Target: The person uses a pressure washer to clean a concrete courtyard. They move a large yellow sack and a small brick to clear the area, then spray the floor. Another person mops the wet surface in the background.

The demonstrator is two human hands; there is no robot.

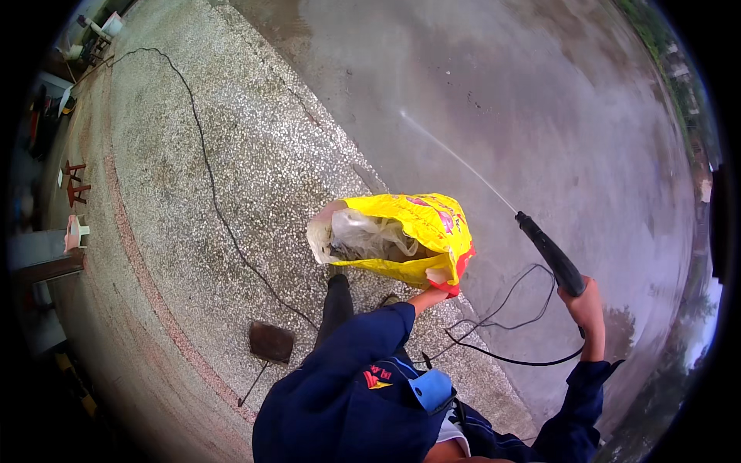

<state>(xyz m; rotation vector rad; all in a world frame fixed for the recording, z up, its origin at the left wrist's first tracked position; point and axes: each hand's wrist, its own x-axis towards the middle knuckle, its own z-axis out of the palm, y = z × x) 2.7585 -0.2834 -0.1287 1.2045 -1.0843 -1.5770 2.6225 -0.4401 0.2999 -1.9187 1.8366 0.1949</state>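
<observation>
My right hand [584,307] is wrapped round the rear of a black pressure washer gun [552,255]. A thin white water jet [459,159] shoots from its nozzle toward the far left, onto the wet ground. At the middle, my left hand [437,295] grips the near right edge of a large yellow bag [421,218] with red and pink print. Its fingers are partly hidden by the bag's red edge. The bag's mouth gapes toward the left, and crumpled clear plastic [367,234] shows inside. A black hose [519,359] runs from below the gun to the left.
Pebbled paving [255,154] meets smooth wet concrete [556,116] along a diagonal edge. A dark cord [202,143] snakes across the paving. A brown dustpan [272,342] with a thin handle lies left of my legs. Small red stools [75,184] stand at the far left.
</observation>
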